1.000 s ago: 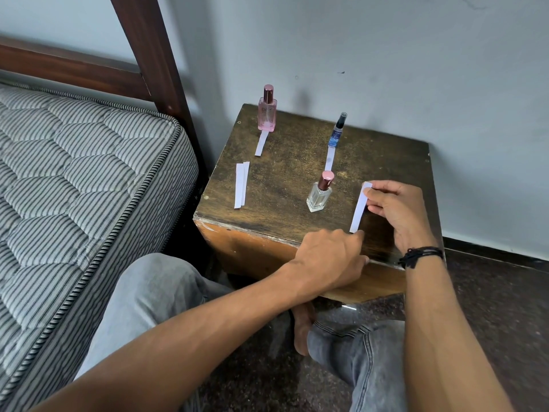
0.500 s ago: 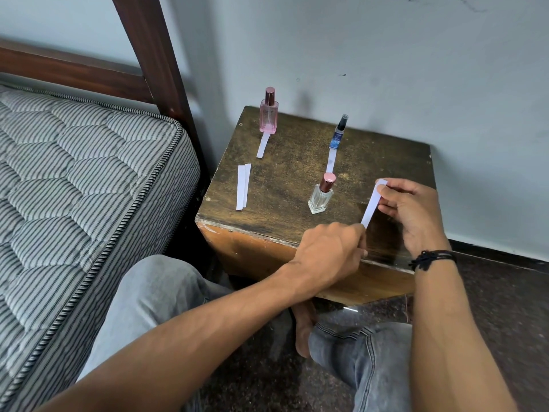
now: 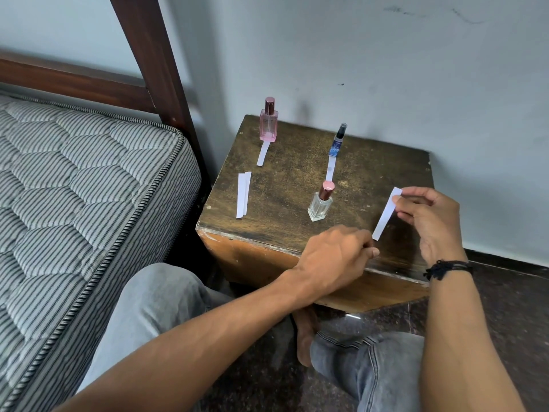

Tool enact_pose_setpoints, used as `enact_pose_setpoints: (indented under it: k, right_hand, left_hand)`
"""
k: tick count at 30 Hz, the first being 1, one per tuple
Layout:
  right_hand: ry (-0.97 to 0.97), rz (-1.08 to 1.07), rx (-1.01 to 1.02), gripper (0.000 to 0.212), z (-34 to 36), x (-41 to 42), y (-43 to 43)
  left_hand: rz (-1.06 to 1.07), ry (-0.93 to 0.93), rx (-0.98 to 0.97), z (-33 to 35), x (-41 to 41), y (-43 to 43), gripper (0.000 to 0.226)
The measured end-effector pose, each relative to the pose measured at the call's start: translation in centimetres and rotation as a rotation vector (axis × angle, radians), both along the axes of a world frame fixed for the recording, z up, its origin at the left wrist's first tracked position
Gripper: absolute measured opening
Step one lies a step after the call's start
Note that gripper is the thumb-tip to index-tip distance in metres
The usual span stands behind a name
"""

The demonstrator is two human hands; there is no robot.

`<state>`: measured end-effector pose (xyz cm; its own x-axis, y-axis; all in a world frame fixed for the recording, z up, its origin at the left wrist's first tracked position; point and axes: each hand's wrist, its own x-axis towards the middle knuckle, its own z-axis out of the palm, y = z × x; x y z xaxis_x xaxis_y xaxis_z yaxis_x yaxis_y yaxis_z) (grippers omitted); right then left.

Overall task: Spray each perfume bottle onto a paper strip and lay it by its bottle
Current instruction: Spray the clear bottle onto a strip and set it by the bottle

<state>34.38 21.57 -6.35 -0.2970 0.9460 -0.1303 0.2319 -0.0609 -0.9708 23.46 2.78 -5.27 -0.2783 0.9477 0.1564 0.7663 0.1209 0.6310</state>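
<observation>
Head view looks down on a worn wooden table (image 3: 291, 179) set against a pale wall (image 3: 386, 69). The right hand (image 3: 427, 215) hovers over the table's front right part and pinches the upper end of a white paper strip (image 3: 385, 215) between thumb and fingertips, so the strip hangs slanting down to the left. The left hand (image 3: 335, 257) lies at the front edge with its fingers curled in. The strip's lower end is just beside its fingertips, and I cannot tell whether they grip it or only come close.

A clear bottle (image 3: 320, 205) with a rose cap stands upright near the middle of the front half, left of the held strip. At the far left corner stands a pink bottle (image 3: 269, 126), with a strip (image 3: 263, 153) lying in front of it. Along the far edge, near its middle, a slim blue bottle (image 3: 338, 141) stands with its own strip (image 3: 331, 169) running toward the clear bottle. Two spare strips (image 3: 243, 194) lie side by side near the left edge.

A striped mattress (image 3: 74, 188) sits to the left, and a dark wristband (image 3: 448, 267) circles the right wrist.
</observation>
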Motion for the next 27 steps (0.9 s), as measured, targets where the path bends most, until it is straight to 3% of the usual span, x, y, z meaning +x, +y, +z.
enact_pose_setpoints:
  k: [3,5,11,18,27]
  right_hand:
    - [-0.010,-0.023,0.014,0.018,-0.5,0.3,0.8]
    - [-0.020,-0.043,0.030,0.017,-0.7,0.4,1.4]
    - [-0.045,-0.063,0.117,0.016,-1.0,0.1,3.1]
    - [-0.125,-0.051,0.210,0.016,-1.5,-1.0,5.7]
    - [-0.274,-0.067,0.316,0.013,-2.6,-1.9,7.5]
  left_hand:
    - [-0.032,0.072,0.107,-0.3,0.0,0.5,0.012]
    - [-0.050,0.117,0.129,-0.5,0.0,1.2,0.017]
    - [-0.134,0.121,0.036,-1.8,-0.2,3.0,0.049]
    - [-0.181,0.107,-0.061,-2.8,-0.1,5.1,0.064]
    - [-0.196,0.292,-0.166,-3.9,0.3,7.4,0.083]
